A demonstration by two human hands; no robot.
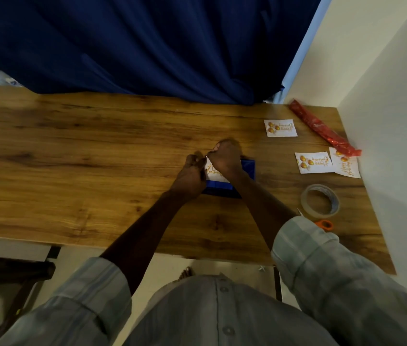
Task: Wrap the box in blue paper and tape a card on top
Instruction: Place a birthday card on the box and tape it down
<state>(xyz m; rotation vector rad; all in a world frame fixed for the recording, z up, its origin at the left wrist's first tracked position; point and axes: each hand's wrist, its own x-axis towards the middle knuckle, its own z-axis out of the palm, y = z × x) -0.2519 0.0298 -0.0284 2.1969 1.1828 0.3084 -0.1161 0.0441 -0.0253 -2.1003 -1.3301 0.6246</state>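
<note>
— Where both hands meet over the card (213,171), what is each grip doing?
— Left hand (190,176) and right hand (225,158) have fingers curled at its left edge; what they pinch is too blurred to tell.
— And the box (247,168)?
— Blue-wrapped, mid-table (97,156), under the card. To the right lie three spare cards (280,128), a tape roll (320,200) and a red roll (322,128).

The box (245,168), already wrapped in glossy blue paper, lies flat just right of the frame's centre. A white card (213,174) with orange birthday lettering lies on its top, partly hidden.
</note>
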